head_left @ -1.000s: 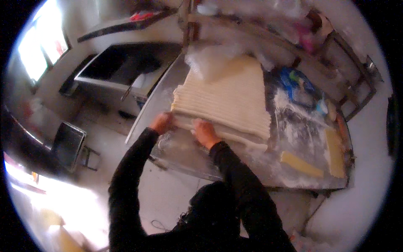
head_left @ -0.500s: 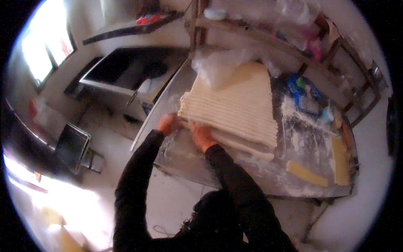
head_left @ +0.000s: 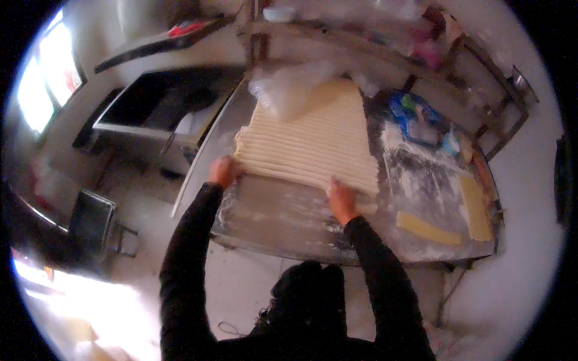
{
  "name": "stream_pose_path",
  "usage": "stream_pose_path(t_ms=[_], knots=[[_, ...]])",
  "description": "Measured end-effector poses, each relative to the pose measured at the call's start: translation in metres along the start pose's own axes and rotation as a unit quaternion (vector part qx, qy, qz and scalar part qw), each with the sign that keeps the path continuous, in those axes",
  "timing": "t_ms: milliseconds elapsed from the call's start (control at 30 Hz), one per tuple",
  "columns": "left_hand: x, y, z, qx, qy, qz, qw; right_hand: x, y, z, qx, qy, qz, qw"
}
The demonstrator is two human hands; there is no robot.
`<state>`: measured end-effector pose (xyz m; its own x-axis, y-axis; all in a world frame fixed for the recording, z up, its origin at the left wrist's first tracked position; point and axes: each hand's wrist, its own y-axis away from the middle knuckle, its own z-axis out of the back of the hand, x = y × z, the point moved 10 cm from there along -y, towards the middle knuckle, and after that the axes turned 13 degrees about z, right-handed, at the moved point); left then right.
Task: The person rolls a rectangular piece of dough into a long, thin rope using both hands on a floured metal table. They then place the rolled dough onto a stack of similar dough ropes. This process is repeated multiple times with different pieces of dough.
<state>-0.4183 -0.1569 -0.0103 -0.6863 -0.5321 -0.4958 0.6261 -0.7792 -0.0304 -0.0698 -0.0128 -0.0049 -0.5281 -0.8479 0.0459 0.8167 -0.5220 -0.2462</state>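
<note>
In the head view, a floured metal bench (head_left: 283,219) carried a broad slab of pale dough strips (head_left: 313,144), laid side by side in long rows across its far half. The left hand (head_left: 224,171) rested at the near left corner of the rows, fingers curled down onto the end of the nearest strip; how tightly it gripped could not be told. The right hand (head_left: 341,198) lay at the near right end of the same strip, fingers pressed flat and partly spread on the dough, not closed around anything. Both sleeves were black and dusted with flour.

A crumpled clear plastic sheet (head_left: 289,90) sat on the far left corner of the rows. To the right lay a blue packet (head_left: 415,117), and nearer the bench's right end two flat yellowish dough pieces (head_left: 427,228). A dark tray rack (head_left: 90,219) stood on the floor to the left.

The step in hand looked like working the nearest strip loose from its neighbours, one hand at each end. The next move would seemingly call for an even pull at both ends, lest the soft strip stretch or tear.
</note>
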Motion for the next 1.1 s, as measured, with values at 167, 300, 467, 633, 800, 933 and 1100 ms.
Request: stream_pose_path(t_ms=[167,300,467,633,800,933,1100], knots=[[-0.042,0.013,0.0,-0.068,-0.174,-0.098,0.977,-0.049,0.034,0.024,-0.021,0.003,-0.036,0.999],[-0.14,0.049,-0.036,-0.11,-0.145,-0.258,0.949,-0.051,0.049,0.035,-0.025,0.007,-0.023,0.999],[-0.229,0.061,-0.116,-0.059,-0.115,-0.311,0.941,-0.073,0.069,0.046,0.03,0.04,-0.03,0.998],[-0.272,0.064,-0.155,-0.039,-0.126,-0.298,0.946,-0.102,0.087,0.049,0.026,0.05,-0.069,0.996],[-0.294,0.07,-0.159,-0.062,-0.117,-0.294,0.946,-0.106,0.069,0.055,-0.045,0.057,-0.034,0.997],[-0.304,0.068,-0.158,-0.071,-0.125,-0.28,0.949,-0.13,0.077,0.048,-0.012,0.013,-0.077,0.997],[-0.295,0.062,-0.154,-0.102,-0.099,-0.279,0.95,-0.136,0.075,0.053,-0.015,-0.008,-0.108,0.994]])
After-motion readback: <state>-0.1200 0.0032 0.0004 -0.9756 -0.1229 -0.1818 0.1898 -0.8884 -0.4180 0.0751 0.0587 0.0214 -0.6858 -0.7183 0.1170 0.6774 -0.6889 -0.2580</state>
